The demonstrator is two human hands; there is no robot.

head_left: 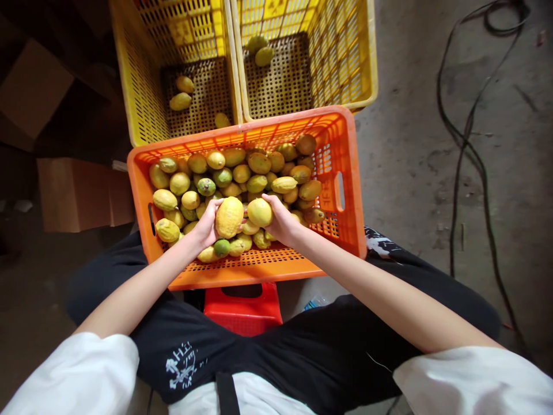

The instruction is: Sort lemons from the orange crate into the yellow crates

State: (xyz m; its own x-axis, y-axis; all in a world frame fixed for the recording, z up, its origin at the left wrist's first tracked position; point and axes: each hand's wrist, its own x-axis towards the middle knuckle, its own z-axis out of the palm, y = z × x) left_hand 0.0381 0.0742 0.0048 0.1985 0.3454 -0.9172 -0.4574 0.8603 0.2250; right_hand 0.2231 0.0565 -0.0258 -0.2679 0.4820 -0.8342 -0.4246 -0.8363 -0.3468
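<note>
My left hand is closed around a large, bumpy yellow lemon. Beside it, my right hand grips a smaller, smoother yellow lemon. Both fruits are held close together above an orange plastic crate. Inside that crate lie many yellow and greenish lemons, among them a yellow lemon and a small green fruit near the front. The held fruits partly hide the fingers of both hands.
Two yellow crates, a left one and a right one, stand behind the orange crate with a few lemons in each. A red stool is between my legs. Cardboard boxes lie left; a black cable runs along the floor right.
</note>
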